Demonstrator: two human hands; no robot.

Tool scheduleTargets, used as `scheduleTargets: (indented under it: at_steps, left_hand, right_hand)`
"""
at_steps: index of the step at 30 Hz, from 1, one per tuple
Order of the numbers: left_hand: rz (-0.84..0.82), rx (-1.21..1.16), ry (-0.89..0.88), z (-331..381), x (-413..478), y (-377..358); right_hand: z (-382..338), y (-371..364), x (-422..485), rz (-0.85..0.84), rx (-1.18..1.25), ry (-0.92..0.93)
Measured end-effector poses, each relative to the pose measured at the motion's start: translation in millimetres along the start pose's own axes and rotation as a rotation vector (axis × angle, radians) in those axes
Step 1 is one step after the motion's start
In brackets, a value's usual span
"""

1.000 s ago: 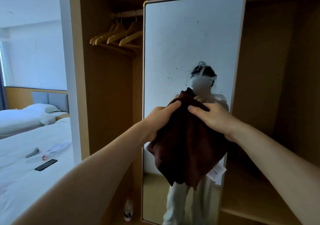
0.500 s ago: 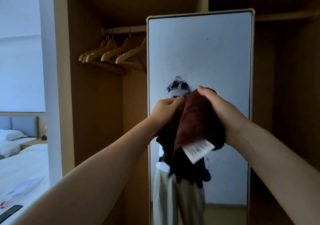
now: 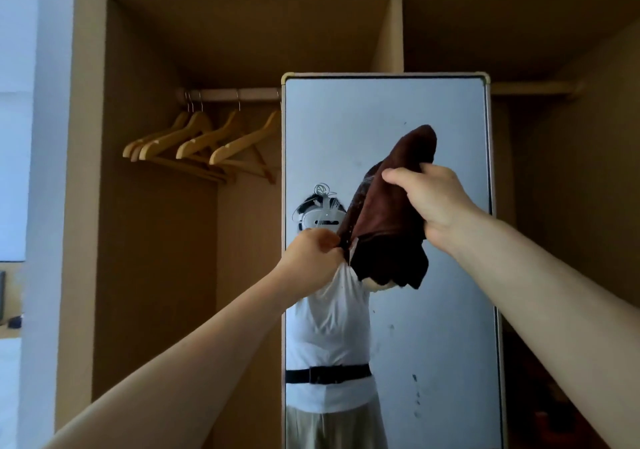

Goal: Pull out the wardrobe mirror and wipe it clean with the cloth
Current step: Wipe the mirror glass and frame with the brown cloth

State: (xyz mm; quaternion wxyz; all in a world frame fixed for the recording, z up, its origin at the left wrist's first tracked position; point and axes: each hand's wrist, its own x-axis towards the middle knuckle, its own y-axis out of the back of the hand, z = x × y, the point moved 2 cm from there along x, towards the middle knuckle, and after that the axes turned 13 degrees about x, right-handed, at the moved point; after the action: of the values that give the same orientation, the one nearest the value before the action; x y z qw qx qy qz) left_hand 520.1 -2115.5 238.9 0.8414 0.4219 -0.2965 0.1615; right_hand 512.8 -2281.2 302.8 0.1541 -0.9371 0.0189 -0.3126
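Note:
The tall wardrobe mirror (image 3: 433, 310) stands pulled out in front of the open wardrobe, its glass showing dark specks and smears low on the right. A dark brown cloth (image 3: 384, 227) hangs bunched in front of the glass. My right hand (image 3: 429, 202) grips the cloth's upper right part, fingers curled round it. My left hand (image 3: 313, 258) pinches the cloth's lower left edge near its white label. The mirror reflects a person in a white top with a headset.
Several wooden hangers (image 3: 204, 143) hang from the rail (image 3: 228, 94) in the left wardrobe bay. The right bay (image 3: 568, 240) is dark behind the mirror. A white wall edge (image 3: 45, 206) borders the wardrobe on the left.
The view has tilted up, so the bed has left the frame. My right hand has raised the cloth higher and to the right, while my left hand has shifted down to its lower edge.

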Motion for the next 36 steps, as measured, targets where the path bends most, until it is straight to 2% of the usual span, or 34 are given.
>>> scheduleTargets:
  at_steps: [3, 5, 9, 11, 14, 17, 19, 22, 23, 24, 26, 28, 29, 31, 33, 36]
  left_hand:
    - [0.022, -0.085, 0.003, 10.9, 12.7, 7.6]
    - [0.106, -0.089, -0.023, 18.8, 21.3, 11.8]
    - [0.55, 0.087, -0.214, 46.5, 19.9, 14.8]
    - [0.658, 0.263, -0.324, 60.1, 19.1, 8.1]
    - [0.669, 0.511, -0.461, 72.0, 23.3, -8.0]
    - [0.683, 0.719, -0.491, 72.1, 31.7, -16.6]
    - [0.643, 0.662, -0.386, 68.4, 41.9, -13.6]
    - [0.65, 0.358, -0.124, 64.0, 58.7, 8.4]
    - [0.685, 0.319, -0.091, 63.2, 62.1, 16.8]
    - [0.742, 0.383, -0.128, 64.9, 62.3, 23.3]
    - [0.809, 0.599, -0.406, 71.6, 56.4, 25.2]
    - [0.729, 0.708, -0.676, 75.2, 46.7, 12.9]
    - [0.647, 0.723, -0.693, 76.6, 43.2, 5.7]
    - [0.515, 0.735, -0.537, 79.9, 44.1, -6.0]
    - [0.486, 0.731, -0.379, 82.5, 52.1, -14.9]
    - [0.502, 0.815, -0.38, 89.1, 52.2, -27.4]
  right_hand:
    - [-4.8, -2.9, 22.8, -0.038, -0.097, 0.082]
    - [-6.3, -4.7, 35.0, -0.062, -0.14, 0.127]
    - [-6.8, -9.7, 48.0, -0.119, -0.204, 0.2]
    - [-4.7, -12.4, 51.3, -0.14, -0.233, 0.202]
    - [-3.4, -15.1, 53.9, -0.182, -0.213, 0.142]
    - [-5.3, -10.5, 58.9, -0.217, -0.213, 0.132]
    - [-2.7, -3.3, 66.3, -0.225, -0.355, 0.267]
    - [11.2, 2.4, 73.7, -0.169, -0.868, 0.595]
    - [15.9, 2.1, 74.0, -0.123, -1.025, 0.675]
    - [19.4, 1.2, 74.1, -0.078, -1.127, 0.733]
    - [21.4, -1.5, 71.7, 0.005, -1.234, 0.812]
    - [19.1, -3.2, 71.7, 0.059, -1.29, 0.873]
    - [17.6, -3.5, 71.8, 0.068, -1.308, 0.892]
    - [16.4, -3.5, 73.2, 0.048, -1.283, 0.913]
    - [17.1, -3.6, 75.3, -0.01, -1.226, 0.928]
    - [18.3, -2.6, 81.6, -0.08, -1.216, 0.93]
